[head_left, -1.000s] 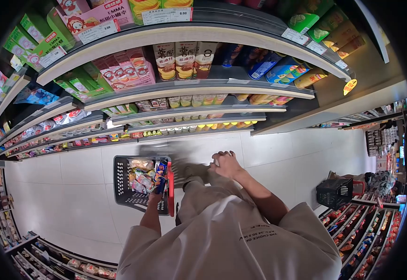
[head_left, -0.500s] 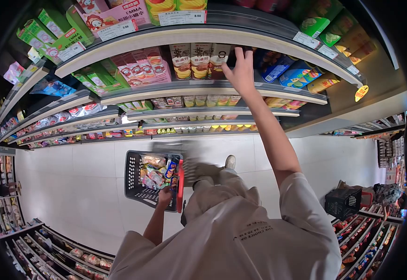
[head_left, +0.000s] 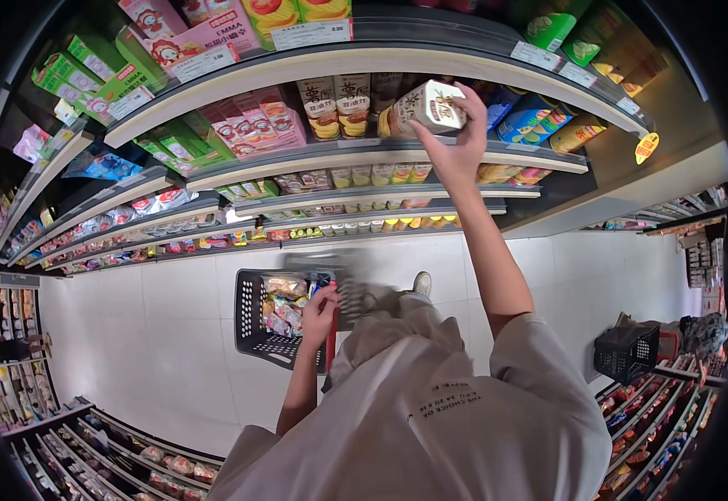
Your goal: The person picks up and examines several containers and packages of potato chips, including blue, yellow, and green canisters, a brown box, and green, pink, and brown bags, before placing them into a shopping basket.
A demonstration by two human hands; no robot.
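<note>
My right hand [head_left: 462,138] grips a white and brown snack box [head_left: 432,108] between thumb and fingers, tilted at the front of a shelf. Two upright brown and white boxes [head_left: 352,107] stand to its left, and blue canisters [head_left: 535,125] lie to its right. My left hand [head_left: 320,311] is over the right side of a dark shopping basket [head_left: 251,321], near its red handle [head_left: 331,341]. Its fingers are bent, and whether they hold anything is too small to tell. Bagged snacks [head_left: 284,316] lie in the basket.
Curved shelves [head_left: 297,63] of boxes, bags and cans span the view ahead. More racks [head_left: 113,455] stand low on both sides. At the right, a person [head_left: 702,336] is beside another dark basket [head_left: 627,352]. Pale floor tiles [head_left: 172,351] lie below.
My right hand first reached up to the shelf, then took hold of a box and tilted it out. My left hand has risen from inside the basket to above its right side.
</note>
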